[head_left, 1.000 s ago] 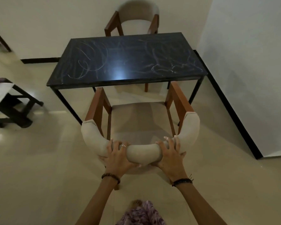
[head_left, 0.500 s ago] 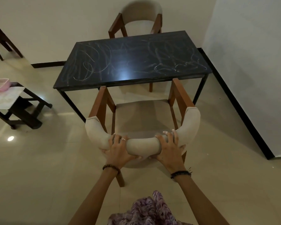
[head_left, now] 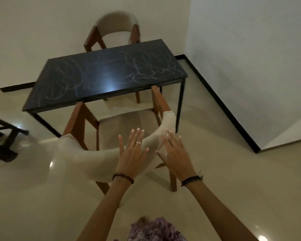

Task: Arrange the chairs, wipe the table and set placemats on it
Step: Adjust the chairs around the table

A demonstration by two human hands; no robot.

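Note:
A wooden chair with a beige curved backrest (head_left: 87, 159) stands at the near side of the black table (head_left: 101, 79), its front tucked under the table edge. The tabletop carries white chalk-like scribbles. My left hand (head_left: 132, 153) hovers over the backrest with fingers straight and spread. Beside it, over the backrest's right end, my right hand (head_left: 174, 153) is also spread flat. Neither hand grips the chair. A second matching chair (head_left: 115, 28) stands at the table's far side against the wall.
A dark low stand (head_left: 5, 136) sits on the floor at the left edge. A white wall with a black skirting (head_left: 224, 110) runs along the right. Glossy beige floor tiles surround the table.
Both hands have let go of the chair's backrest and now have straight fingers. The view has swung left and tilted, so the chair sits lower left of my hands.

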